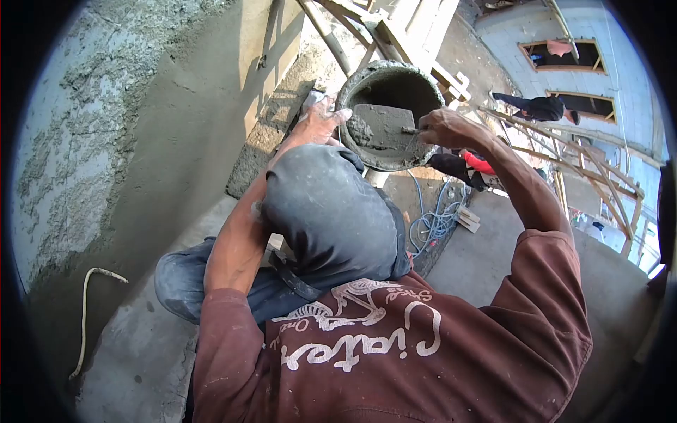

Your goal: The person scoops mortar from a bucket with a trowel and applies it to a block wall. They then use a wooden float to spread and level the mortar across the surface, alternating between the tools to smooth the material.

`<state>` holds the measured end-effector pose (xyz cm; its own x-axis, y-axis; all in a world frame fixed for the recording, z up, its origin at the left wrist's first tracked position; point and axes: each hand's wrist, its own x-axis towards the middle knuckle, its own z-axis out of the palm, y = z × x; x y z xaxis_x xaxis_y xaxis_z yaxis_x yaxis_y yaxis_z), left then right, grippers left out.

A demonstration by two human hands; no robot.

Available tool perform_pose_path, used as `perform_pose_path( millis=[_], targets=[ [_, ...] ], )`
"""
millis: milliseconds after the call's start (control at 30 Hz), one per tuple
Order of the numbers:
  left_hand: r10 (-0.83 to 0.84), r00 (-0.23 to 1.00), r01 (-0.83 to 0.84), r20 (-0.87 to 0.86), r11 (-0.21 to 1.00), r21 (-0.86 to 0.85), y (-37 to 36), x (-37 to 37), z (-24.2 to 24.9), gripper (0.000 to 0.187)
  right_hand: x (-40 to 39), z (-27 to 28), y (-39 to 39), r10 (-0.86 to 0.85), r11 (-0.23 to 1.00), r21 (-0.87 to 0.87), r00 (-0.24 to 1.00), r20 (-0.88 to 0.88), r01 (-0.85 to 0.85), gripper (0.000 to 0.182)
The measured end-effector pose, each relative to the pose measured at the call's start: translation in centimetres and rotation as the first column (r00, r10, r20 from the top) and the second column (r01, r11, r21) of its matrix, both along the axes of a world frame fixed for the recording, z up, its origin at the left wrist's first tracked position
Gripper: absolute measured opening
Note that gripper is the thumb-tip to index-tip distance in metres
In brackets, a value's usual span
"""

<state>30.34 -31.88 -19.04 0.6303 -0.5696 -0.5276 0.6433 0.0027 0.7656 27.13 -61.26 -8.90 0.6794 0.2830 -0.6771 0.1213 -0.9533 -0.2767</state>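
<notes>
A round bucket (pixel 391 66), caked with mortar, stands open beyond my raised knee. Across its mouth lies a flat, mortar-covered trowel (pixel 391 125), with a lump of wet mortar (pixel 359 130) at its left side. My right hand (pixel 455 131) is closed round the trowel's handle end at the bucket's right rim. At the left rim is my left hand (pixel 319 121), its thumb against the bucket and its fingers bent round a grey, flat-edged thing that I cannot make out well.
Wet grey plaster (pixel 166 134) covers part of the wall at left. A pale hose end (pixel 85 310) lies low left. Blue cord (pixel 438 224) is coiled right of my knee. Wooden poles (pixel 589 163) stand at right, near a person in dark clothes (pixel 543 108). Someone's red garment (pixel 479 163) shows beyond my right forearm.
</notes>
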Motion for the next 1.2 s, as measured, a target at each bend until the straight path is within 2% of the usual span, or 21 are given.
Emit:
perform_pose_path(
  millis=[33,100,133,167,200,233,267,300,333,367,433,467,500,533,567,633,767,833,1033,1133,1200],
  targets=[
    [-0.105,0.983,0.104,0.149,0.994,0.015,0.6,0.8,-1.9,0.082,-0.4,1.4,0.0,-0.101,0.985,0.133,0.994,-0.048,0.106,0.034],
    [-0.156,0.980,0.148,0.120,0.986,0.079,0.7,2.3,-4.4,0.090,-1.8,3.9,0.7,-0.346,0.926,0.108,0.926,-0.149,0.363,0.037],
    [-0.340,0.940,0.312,0.034,0.894,0.322,1.9,3.5,1.3,0.095,-2.5,4.5,0.2,-0.349,0.930,0.075,0.929,-0.122,0.359,0.038],
    [-0.234,0.949,0.127,0.211,0.897,0.423,2.7,3.8,2.8,0.095,-2.7,4.9,-0.1,-0.330,0.940,0.061,0.939,-0.091,0.336,0.038],
    [-0.226,0.844,0.001,0.487,0.908,0.419,3.9,6.2,0.7,0.101,-2.9,7.3,1.1,-0.360,0.930,0.048,0.930,-0.074,0.364,0.039],
    [-0.171,0.860,-0.079,0.480,0.886,0.457,6.4,6.6,7.7,0.103,-3.0,7.0,0.5,-0.343,0.939,0.044,0.939,0.025,0.342,0.037],
    [-0.019,0.760,-0.305,0.649,0.872,0.383,8.4,7.5,8.4,0.102,-3.2,5.9,-1.8,-0.395,0.916,0.076,0.919,0.010,0.393,0.037],
    [0.288,0.753,-0.490,0.592,0.846,0.212,9.5,8.9,8.4,0.097,-4.1,6.8,-1.0,-0.542,0.832,0.197,0.835,0.096,0.518,0.039],
    [0.485,0.554,-0.673,0.677,0.739,0.020,11.8,7.2,13.5,0.090,-3.3,8.0,-0.8,-0.481,0.875,0.108,0.872,0.089,0.472,0.040],
    [0.401,0.499,-0.684,0.768,0.727,0.065,16.2,4.8,18.5,0.081,-3.0,6.4,-2.9,-0.429,0.895,0.233,0.879,0.208,0.381,0.034],
    [0.661,0.156,-0.757,0.734,0.557,-0.341,20.4,0.6,21.7,0.056,-1.4,9.9,0.6,-0.427,0.889,0.244,0.893,0.142,0.387,0.023],
    [0.629,0.106,-0.785,0.770,0.529,-0.324,23.2,-2.0,23.4,0.053,1.3,5.5,-3.2,-0.105,0.971,0.237,0.888,0.447,-0.005,0.023],
    [0.612,0.092,-0.796,0.786,0.520,-0.311,25.1,-5.8,25.3,0.050,1.8,5.6,-2.4,0.177,0.937,0.097,0.697,0.695,-0.335,0.023],
    [0.622,0.152,-0.844,0.768,0.486,-0.226,26.8,-9.0,26.5,0.050,2.4,5.7,-2.8,-0.086,0.990,0.137,0.929,0.361,0.038,0.022],
    [0.662,0.108,-0.879,0.741,0.412,-0.239,28.1,-11.1,25.9,0.048,2.2,7.0,-0.4,-0.237,0.959,0.193,0.961,0.140,0.208,0.022],
    [0.688,0.074,-0.949,0.722,0.270,-0.160,29.7,-15.4,25.1,0.042,1.9,7.9,1.2,-0.188,0.975,0.118,0.982,-0.033,0.191,0.026],
    [0.742,0.109,-0.973,0.661,0.216,-0.083,31.8,-21.0,22.6,0.049,-2.3,8.4,0.6,-0.330,0.936,0.162,0.940,0.089,0.313,0.035],
    [0.750,0.118,-0.971,0.650,0.224,-0.082,32.5,-21.8,22.4,0.050,-3.5,8.4,0.0,-0.366,0.925,0.119,0.930,0.032,0.360,0.037],
    [0.602,0.285,-0.864,0.746,0.498,-0.072,24.0,-15.2,26.0,0.052,-4.6,7.2,-1.8,-0.347,0.937,-0.013,0.934,0.086,0.349,0.038],
    [0.445,0.551,-0.638,0.706,0.770,0.013,18.1,-8.7,24.6,0.055,-2.4,1.0,-2.8,-0.024,0.976,-0.202,0.966,0.258,0.078,0.031],
    [0.283,0.754,-0.423,0.592,0.899,0.109,15.0,-3.1,19.6,0.067,-1.6,-0.5,-0.1,0.065,0.962,-0.274,0.951,0.304,0.022,0.022]
  ],
)
